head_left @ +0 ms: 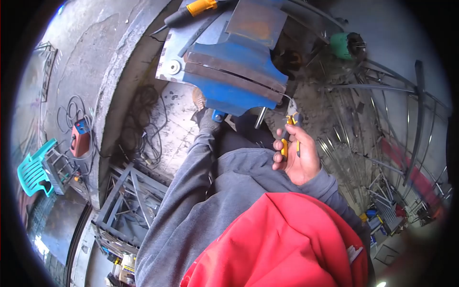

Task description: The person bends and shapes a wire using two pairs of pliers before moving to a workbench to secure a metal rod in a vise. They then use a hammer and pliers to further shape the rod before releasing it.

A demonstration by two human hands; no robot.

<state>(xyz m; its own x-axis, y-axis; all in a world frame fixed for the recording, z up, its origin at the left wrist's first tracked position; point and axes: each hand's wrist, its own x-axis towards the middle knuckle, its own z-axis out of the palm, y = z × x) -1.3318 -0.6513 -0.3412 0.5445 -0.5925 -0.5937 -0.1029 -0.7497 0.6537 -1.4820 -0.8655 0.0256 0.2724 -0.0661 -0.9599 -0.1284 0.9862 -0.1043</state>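
My right hand point(301, 155) is wrapped loosely around the yellow-and-black handles of a pair of pliers point(291, 119). The pliers point up, their jaws right at a thin bent wire point(285, 95) that comes out of the right end of the vise jaws. The blue bench vise point(234, 88) has its worn brown jaws closed to a narrow dark gap, and its steel handle bar point(261, 117) sticks out below. Beside the vise's lower left side is my left hand point(208, 120), dark and partly hidden, so I cannot tell what its fingers hold.
A yellow-and-black power tool point(191, 12) lies on the metal bench plate point(167, 55) behind the vise. To the left are coiled cables point(150, 124), a red machine point(80, 138), a green plastic chair point(36, 167) and a steel frame point(129, 201). Metal rods point(349, 162) lie on the right.
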